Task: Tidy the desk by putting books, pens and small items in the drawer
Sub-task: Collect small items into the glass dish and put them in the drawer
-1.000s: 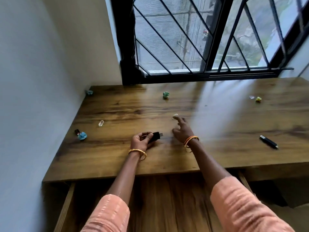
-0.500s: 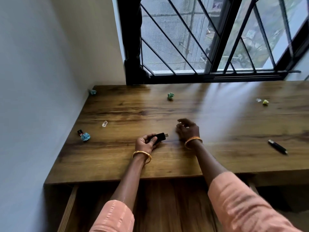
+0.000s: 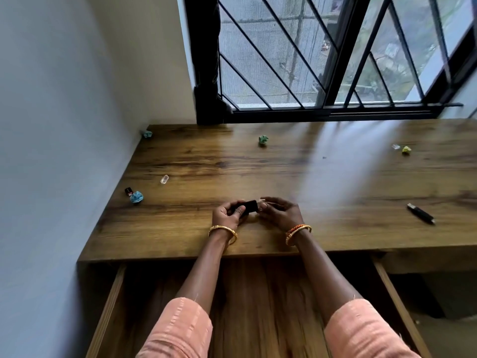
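Two hands (image 3: 258, 214) grip one black stick (image 3: 249, 206) — four paper wads (image 3: 263, 140) scattered.

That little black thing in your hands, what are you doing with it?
A person is tidying a wooden desk. The left hand holds a small black USB stick, and the right hand brings a small clear cap to its end. The drawer below stands open. A black pen, crumpled paper bits and another clear cap lie on the desk.
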